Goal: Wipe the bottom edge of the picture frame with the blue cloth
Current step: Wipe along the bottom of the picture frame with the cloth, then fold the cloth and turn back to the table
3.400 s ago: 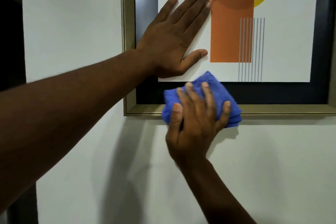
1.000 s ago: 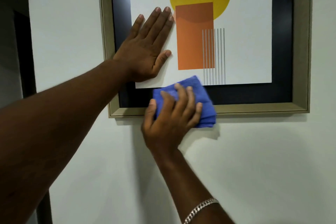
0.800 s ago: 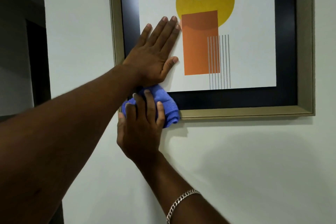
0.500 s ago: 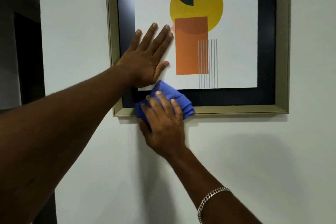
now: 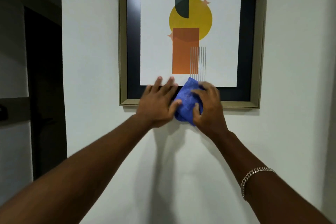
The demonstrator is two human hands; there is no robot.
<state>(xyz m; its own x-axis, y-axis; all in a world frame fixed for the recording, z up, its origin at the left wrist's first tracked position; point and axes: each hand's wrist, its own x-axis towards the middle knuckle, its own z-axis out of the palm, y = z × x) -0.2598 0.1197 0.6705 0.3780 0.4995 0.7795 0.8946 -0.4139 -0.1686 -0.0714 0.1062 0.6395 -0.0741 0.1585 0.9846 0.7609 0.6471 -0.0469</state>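
A gold-edged picture frame with a black mat and an abstract print hangs on a white wall. A bunched blue cloth is in front of the middle of its bottom edge. My right hand grips the cloth from the right, its fingers curled around it. My left hand has its fingers spread and its thumb touching the cloth's left side, and it covers part of the bottom edge. Both hands are blurred with motion.
The white wall spreads below and beside the frame. A dark doorway stands at the left. A metal chain bracelet circles my right wrist.
My left hand has come down off the print to the bottom edge, beside the cloth. The cloth has bunched up and shifted toward the middle of the bottom edge. The view has pulled back.
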